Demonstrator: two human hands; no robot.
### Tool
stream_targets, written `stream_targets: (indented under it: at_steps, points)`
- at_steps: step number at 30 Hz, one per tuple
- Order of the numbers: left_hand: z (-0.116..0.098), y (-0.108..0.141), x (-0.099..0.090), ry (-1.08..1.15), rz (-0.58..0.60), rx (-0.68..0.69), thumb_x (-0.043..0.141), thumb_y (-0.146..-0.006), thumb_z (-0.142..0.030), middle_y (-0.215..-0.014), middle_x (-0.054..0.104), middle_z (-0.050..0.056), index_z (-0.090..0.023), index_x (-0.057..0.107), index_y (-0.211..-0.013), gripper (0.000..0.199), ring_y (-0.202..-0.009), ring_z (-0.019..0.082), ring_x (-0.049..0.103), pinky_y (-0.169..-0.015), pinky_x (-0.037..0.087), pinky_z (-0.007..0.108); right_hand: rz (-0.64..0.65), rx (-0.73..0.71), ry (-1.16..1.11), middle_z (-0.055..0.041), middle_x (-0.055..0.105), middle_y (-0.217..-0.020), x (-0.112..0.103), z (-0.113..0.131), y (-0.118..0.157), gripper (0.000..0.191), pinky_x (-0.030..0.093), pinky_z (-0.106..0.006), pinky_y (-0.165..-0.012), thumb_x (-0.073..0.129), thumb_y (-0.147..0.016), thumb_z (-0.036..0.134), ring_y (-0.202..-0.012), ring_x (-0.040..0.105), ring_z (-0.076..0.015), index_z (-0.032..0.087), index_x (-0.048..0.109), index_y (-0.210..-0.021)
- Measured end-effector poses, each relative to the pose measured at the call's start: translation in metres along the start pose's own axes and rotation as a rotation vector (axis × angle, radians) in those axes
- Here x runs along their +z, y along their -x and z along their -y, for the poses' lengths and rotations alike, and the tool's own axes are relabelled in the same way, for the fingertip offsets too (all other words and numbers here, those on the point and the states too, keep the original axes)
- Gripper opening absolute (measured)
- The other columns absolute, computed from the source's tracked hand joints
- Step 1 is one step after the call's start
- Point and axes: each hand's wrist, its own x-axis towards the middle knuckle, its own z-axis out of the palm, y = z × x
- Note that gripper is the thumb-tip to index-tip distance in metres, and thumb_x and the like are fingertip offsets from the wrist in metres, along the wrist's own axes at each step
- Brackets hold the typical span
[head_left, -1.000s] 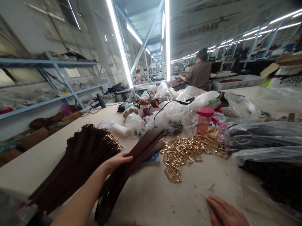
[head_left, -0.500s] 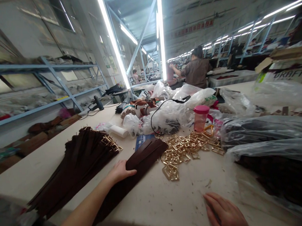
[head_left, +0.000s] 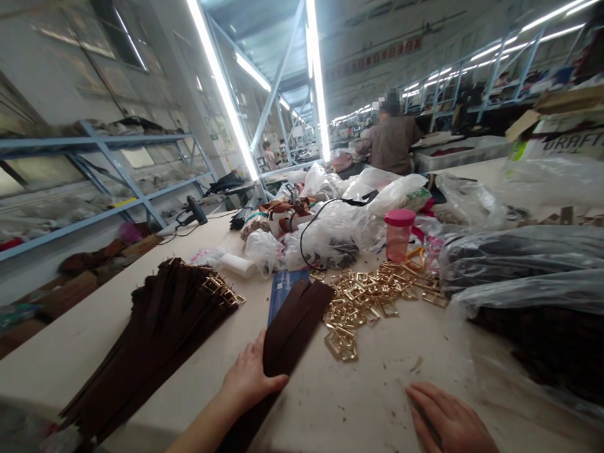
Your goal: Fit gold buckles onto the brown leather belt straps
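Observation:
My left hand is closed round a stack of dark brown strips, its thumb across the top and its fingers at the left edge. My right hand rests on the white table near the front edge, fingers together and slightly curled; whether anything is under them is hidden. A heap of gold buckles lies just beyond the strips' far end. Left of my left hand, a fanned bundle of brown strips has gold buckles at its far ends. Part of a blue packet shows beside the held stack.
Behind the buckles stand a pink-lidded cup and a pile of clear plastic bags. Large bags of dark pieces cover the right side. A black heat gun lies at the back left. A person is farther back.
My left hand has moved a little right and nearer, and the held strips have shifted, uncovering more of the blue packet. My right hand has barely moved. The person's raised arm has lowered.

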Motion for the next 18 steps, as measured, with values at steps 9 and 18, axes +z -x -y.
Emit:
stream_targets:
  at_steps: [9, 18]
  points:
    - [-0.021, 0.026, 0.012, -0.225, -0.041, 0.041, 0.048, -0.067, -0.038, -0.125, 0.049, 0.017, -0.009, 0.023, -0.139, 0.081, -0.110, 0.030, 0.048, -0.091, 0.039, 0.037, 0.023, 0.015, 0.014, -0.0039, 0.069, -0.089, 0.003, 0.000, 0.005, 0.030, 0.044, -0.028, -0.072, 0.042, -0.084, 0.038, -0.078, 0.064, -0.0163, 0.018, 0.063, -0.092]
    - [-0.026, 0.026, 0.013, -0.222, -0.073, 0.051, 0.047, -0.072, -0.044, -0.132, 0.044, 0.016, -0.010, 0.022, -0.140, 0.079, -0.112, 0.029, 0.047, -0.092, 0.039, 0.036, 0.038, 0.054, -0.006, -0.0044, 0.069, -0.093, 0.006, 0.000, 0.012, 0.028, 0.045, -0.029, -0.075, 0.046, -0.082, 0.037, -0.081, 0.064, -0.0179, 0.020, 0.064, -0.094]
